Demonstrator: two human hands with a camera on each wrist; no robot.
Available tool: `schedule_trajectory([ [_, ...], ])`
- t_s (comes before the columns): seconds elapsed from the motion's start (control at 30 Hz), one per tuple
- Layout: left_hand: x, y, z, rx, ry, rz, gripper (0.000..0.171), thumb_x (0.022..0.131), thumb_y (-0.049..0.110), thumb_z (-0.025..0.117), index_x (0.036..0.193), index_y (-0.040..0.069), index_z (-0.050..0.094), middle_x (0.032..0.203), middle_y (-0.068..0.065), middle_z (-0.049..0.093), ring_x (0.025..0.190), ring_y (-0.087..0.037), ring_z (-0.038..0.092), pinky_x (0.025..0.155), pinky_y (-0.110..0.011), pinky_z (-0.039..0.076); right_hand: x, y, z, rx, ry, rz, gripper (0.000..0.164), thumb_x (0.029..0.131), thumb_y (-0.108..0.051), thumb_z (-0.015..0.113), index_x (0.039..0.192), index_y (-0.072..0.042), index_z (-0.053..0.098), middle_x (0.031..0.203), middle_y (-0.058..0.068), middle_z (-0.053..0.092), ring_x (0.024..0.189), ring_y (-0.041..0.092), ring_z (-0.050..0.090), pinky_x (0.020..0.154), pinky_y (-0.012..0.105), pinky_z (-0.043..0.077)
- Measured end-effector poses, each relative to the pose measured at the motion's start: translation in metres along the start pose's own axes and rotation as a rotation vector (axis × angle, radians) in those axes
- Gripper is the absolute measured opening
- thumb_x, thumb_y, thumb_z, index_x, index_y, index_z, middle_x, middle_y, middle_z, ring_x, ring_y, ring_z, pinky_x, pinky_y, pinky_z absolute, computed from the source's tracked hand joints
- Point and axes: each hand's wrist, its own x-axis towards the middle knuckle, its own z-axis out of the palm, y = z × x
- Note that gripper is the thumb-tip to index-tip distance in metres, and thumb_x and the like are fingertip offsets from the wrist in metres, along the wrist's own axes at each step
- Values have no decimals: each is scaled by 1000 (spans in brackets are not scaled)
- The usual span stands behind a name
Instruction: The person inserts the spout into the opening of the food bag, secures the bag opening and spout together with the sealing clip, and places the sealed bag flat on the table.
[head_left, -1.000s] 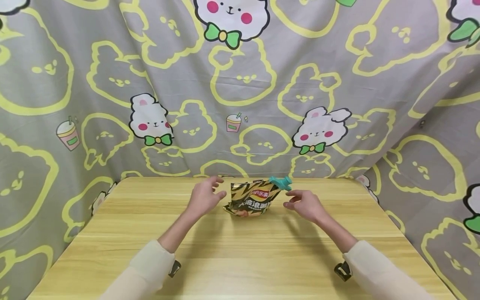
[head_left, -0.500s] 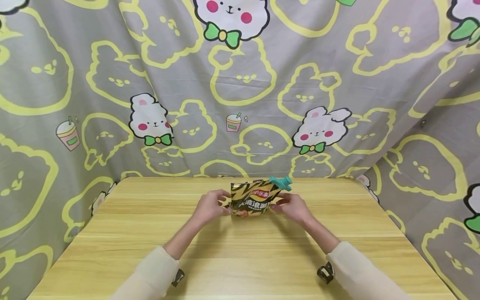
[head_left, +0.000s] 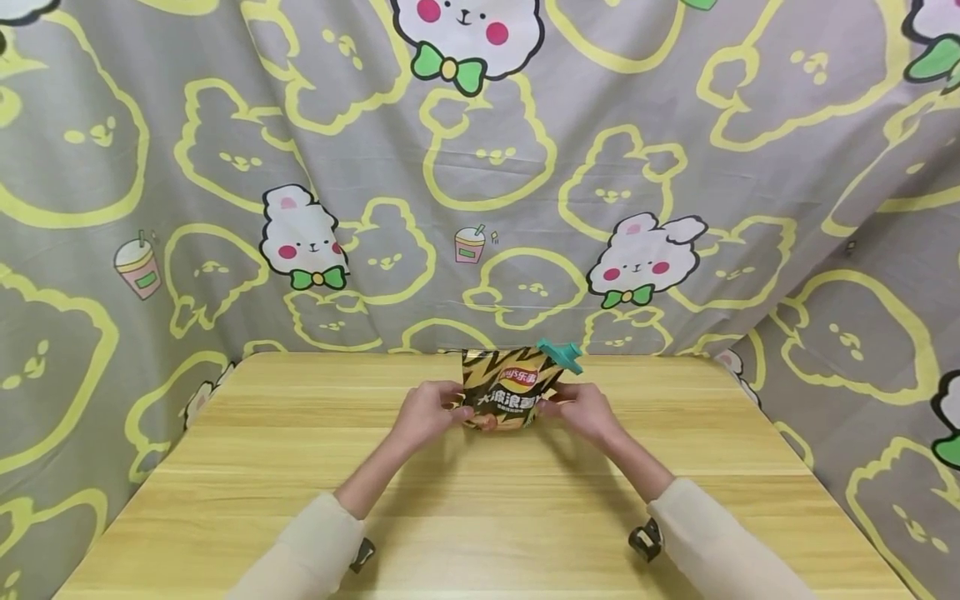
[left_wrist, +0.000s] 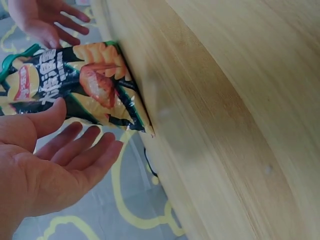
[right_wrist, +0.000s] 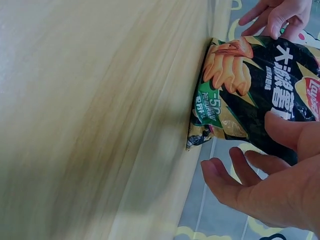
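A black and gold bag of potato chips [head_left: 504, 390] stands near the table's back edge, a teal sealing clip [head_left: 561, 355] on its upper right corner. My left hand [head_left: 429, 410] holds the bag's left side, thumb over the front and fingers behind the edge. On the opposite side my right hand [head_left: 585, 410] grips the bag in the same way. The left wrist view shows the left thumb [left_wrist: 52, 115] on the printed front. Seen from the right wrist, the right thumb [right_wrist: 285, 127] lies against the front too, and the bag's bottom edge is close to the tabletop.
The wooden table [head_left: 480, 517] stretches toward me in front of the bag. A grey curtain [head_left: 375, 142] with yellow cartoon outlines hangs right behind the table and along both sides. Dark devices sit under the left cuff [head_left: 363, 554] and right cuff [head_left: 647, 540].
Both hands have moved inward from beside the chip bag to grip its sides. The bag, slumped back earlier, now stands straighter, its top and clip slightly higher.
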Motion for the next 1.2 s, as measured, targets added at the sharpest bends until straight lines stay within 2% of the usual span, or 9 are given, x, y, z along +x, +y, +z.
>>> schedule_trajectory([
  [0.17, 2, 1, 2, -21, 7, 3, 37, 90, 15, 76, 123, -1, 69, 116, -21, 74, 108, -36, 72, 91, -46, 59, 1, -3, 0, -13, 2, 9, 55, 93, -31, 73, 136, 1, 61, 132, 20, 66, 128, 44, 58, 105, 56, 46],
  [0.3, 2, 2, 3, -34, 8, 0, 35, 92, 15, 74, 124, 0, 69, 117, -19, 74, 107, -35, 72, 88, -44, 60, 2, -7, 2, 2, 16, 16, 52, 94, -30, 71, 134, 2, 63, 122, 18, 72, 116, 39, 66, 98, 52, 52],
  [0.53, 6, 4, 3, -59, 34, -14, 31, 93, 13, 72, 122, 2, 69, 116, -18, 74, 104, -33, 73, 83, -41, 61, 5, -10, 5, 72, 44, 26, 46, 94, -25, 71, 130, 3, 64, 118, 20, 72, 103, 31, 70, 86, 41, 58],
  [0.7, 9, 4, 5, -97, 50, -32, 30, 94, 12, 71, 123, 3, 68, 114, -19, 74, 103, -33, 73, 81, -40, 62, 7, -10, 6, 111, 40, 45, 50, 94, -26, 72, 134, 2, 60, 122, 21, 69, 110, 33, 67, 90, 43, 57],
  [0.87, 10, 5, 7, -141, 45, -38, 29, 96, 9, 67, 125, 3, 63, 120, -24, 71, 108, -36, 72, 83, -41, 61, 11, -10, 9, 155, 28, 62, 53, 95, -29, 70, 136, 1, 57, 129, 24, 64, 116, 37, 65, 93, 46, 56],
  [1.2, 15, 6, 13, -132, 44, -62, 34, 102, 13, 60, 134, 8, 54, 129, -26, 66, 117, -39, 67, 89, -45, 60, 18, -13, 14, 288, 10, 105, 49, 96, -23, 68, 134, 3, 52, 130, 27, 62, 116, 37, 65, 101, 51, 52],
])
